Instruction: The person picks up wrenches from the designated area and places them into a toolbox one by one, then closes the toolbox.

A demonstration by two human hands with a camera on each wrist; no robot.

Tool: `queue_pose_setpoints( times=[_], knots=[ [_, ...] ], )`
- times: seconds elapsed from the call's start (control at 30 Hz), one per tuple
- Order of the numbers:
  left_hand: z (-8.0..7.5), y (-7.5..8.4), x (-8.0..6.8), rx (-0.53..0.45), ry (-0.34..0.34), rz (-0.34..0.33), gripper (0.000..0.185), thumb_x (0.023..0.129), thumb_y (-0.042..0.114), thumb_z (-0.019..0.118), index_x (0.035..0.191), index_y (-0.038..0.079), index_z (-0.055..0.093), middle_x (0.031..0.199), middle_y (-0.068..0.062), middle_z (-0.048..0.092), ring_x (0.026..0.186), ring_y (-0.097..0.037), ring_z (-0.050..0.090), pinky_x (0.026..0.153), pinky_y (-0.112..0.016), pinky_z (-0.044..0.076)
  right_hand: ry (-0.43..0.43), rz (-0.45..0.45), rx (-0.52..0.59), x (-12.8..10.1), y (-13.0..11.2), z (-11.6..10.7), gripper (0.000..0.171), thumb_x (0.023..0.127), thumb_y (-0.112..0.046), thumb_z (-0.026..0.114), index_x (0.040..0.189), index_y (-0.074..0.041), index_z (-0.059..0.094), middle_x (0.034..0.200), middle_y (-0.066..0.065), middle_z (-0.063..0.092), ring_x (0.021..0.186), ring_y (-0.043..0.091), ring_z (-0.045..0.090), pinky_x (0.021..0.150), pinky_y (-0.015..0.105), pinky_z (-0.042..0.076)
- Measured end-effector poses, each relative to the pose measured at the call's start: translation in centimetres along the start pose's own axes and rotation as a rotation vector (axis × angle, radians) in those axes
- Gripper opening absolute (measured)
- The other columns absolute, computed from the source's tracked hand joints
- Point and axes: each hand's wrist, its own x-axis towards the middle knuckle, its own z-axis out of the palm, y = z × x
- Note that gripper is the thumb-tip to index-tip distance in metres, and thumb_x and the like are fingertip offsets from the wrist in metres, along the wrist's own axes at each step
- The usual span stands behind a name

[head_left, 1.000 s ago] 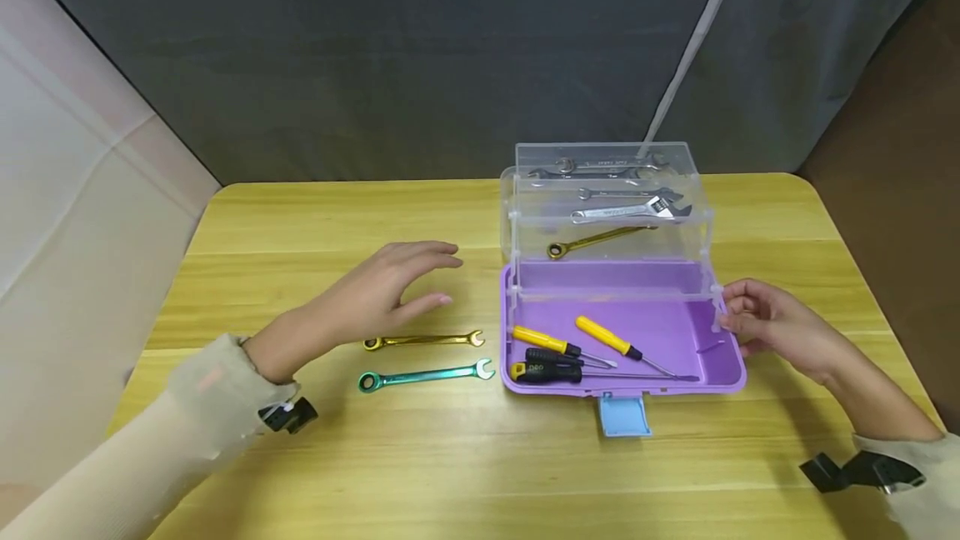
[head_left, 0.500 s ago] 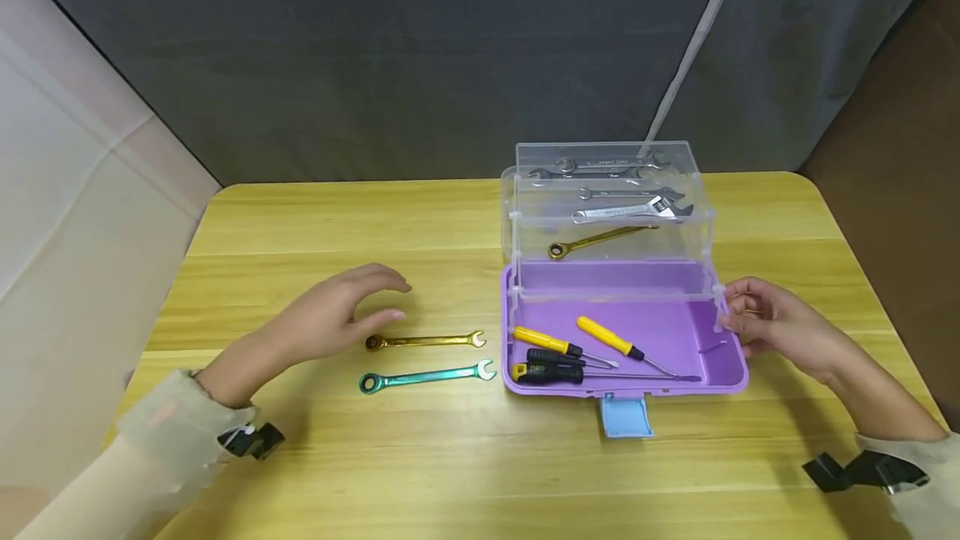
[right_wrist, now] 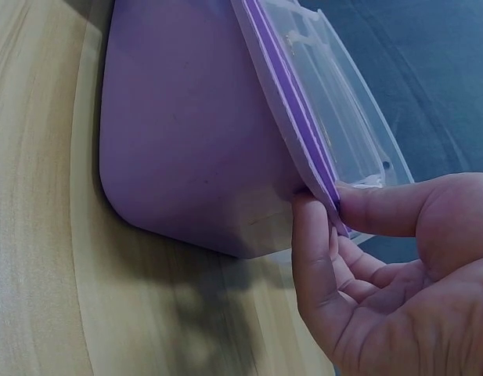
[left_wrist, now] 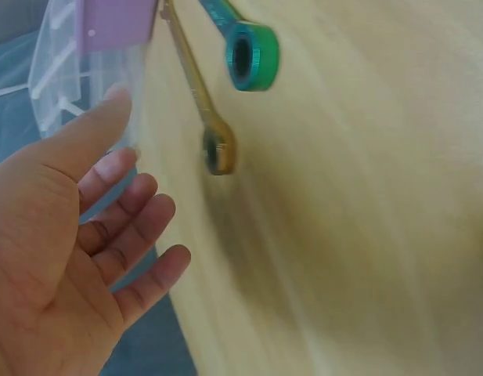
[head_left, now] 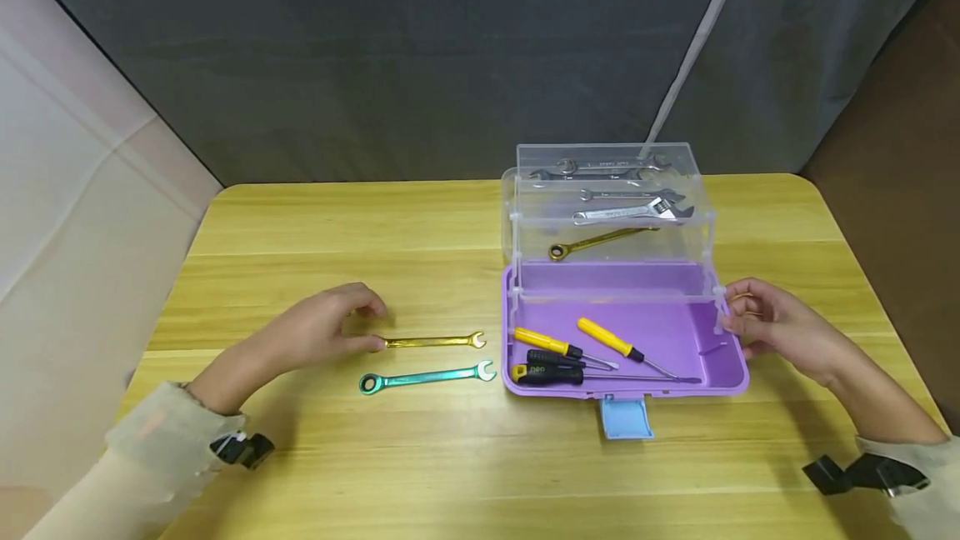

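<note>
My left hand is at the ring end of a gold ratchet wrench on the table. In the left wrist view the fingers are loosely bent, with nothing between them and the thumb, beside that ring. A teal ratchet wrench lies just in front of the gold one. My right hand pinches the right rim of a purple toolbox between thumb and forefinger. Inside its base lie several screwdrivers, among them a yellow-handled one and a black-handled one.
The toolbox's clear upper trays stand raised at the back, holding silver wrenches, an adjustable wrench and another gold wrench. A blue latch hangs at the front. A dark curtain rises behind the wooden table.
My left hand has moved left and toward me, down to the gold wrench's ring end, and its fingers have bent more. My right hand stays on the toolbox rim.
</note>
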Motion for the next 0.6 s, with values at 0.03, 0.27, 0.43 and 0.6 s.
queue_pose_setpoints(
  times=[0.03, 0.27, 0.43, 0.6],
  knots=[
    [0.3, -0.2, 0.0, 0.007, -0.005, -0.006, 0.032, 0.086, 0.027, 0.085, 0.108, 0.010, 0.070, 0.104, 0.001, 0.067, 0.098, -0.017, 0.063, 0.088, -0.042, 0.054, -0.001, -0.002, 0.002, 0.0, 0.0, 0.0, 0.020, 0.102, 0.001, 0.057, 0.119, -0.002, 0.047, 0.094, 0.002, 0.060, 0.080, 0.017, 0.067, 0.064, 0.036, 0.059],
    [1.9, -1.1, -0.2, 0.075, -0.022, -0.012, 0.030, 0.085, 0.034, 0.085, 0.099, 0.016, 0.066, 0.090, 0.008, 0.057, 0.079, -0.009, 0.051, 0.072, -0.031, 0.048, 0.000, 0.002, 0.001, 0.0, 0.1, 0.0, 0.021, 0.102, 0.000, 0.057, 0.120, -0.002, 0.047, 0.093, 0.002, 0.060, 0.080, 0.017, 0.067, 0.064, 0.036, 0.059],
    [2.4, -1.3, -0.1, 0.062, -0.024, 0.011, 0.030, 0.084, 0.031, 0.085, 0.095, 0.017, 0.061, 0.086, 0.007, 0.051, 0.075, -0.008, 0.045, 0.066, -0.026, 0.041, -0.002, 0.001, -0.001, 0.1, 0.1, 0.0, 0.021, 0.102, 0.000, 0.057, 0.120, -0.001, 0.046, 0.094, 0.002, 0.060, 0.081, 0.017, 0.067, 0.065, 0.036, 0.059],
    [2.6, -1.2, 0.0, 0.048, -0.028, 0.013, 0.026, 0.086, 0.027, 0.084, 0.092, 0.018, 0.060, 0.086, 0.006, 0.050, 0.074, -0.008, 0.044, 0.065, -0.026, 0.040, -0.001, -0.002, 0.001, 0.1, 0.1, 0.0, 0.021, 0.102, 0.002, 0.056, 0.120, -0.002, 0.047, 0.094, 0.002, 0.060, 0.080, 0.016, 0.066, 0.064, 0.035, 0.059]
  ],
)
